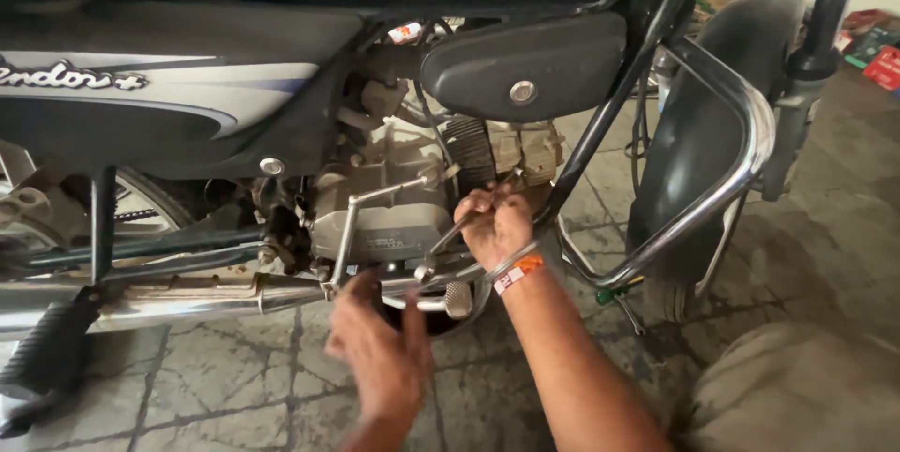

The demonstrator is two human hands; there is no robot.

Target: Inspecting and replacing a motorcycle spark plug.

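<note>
My right hand [497, 222] is closed on a thin, rigid steel wrench [448, 234], best held far out, under the engine [389, 203]; my left hand [380, 354], half-open and blurred, holds nothing visible.

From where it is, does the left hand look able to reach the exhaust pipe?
Probably yes: the left hand is already right below the exhaust pipe, with nothing visible between them.

Bare forearms; an orange-and-white band [517, 274] circles the right wrist.
</note>
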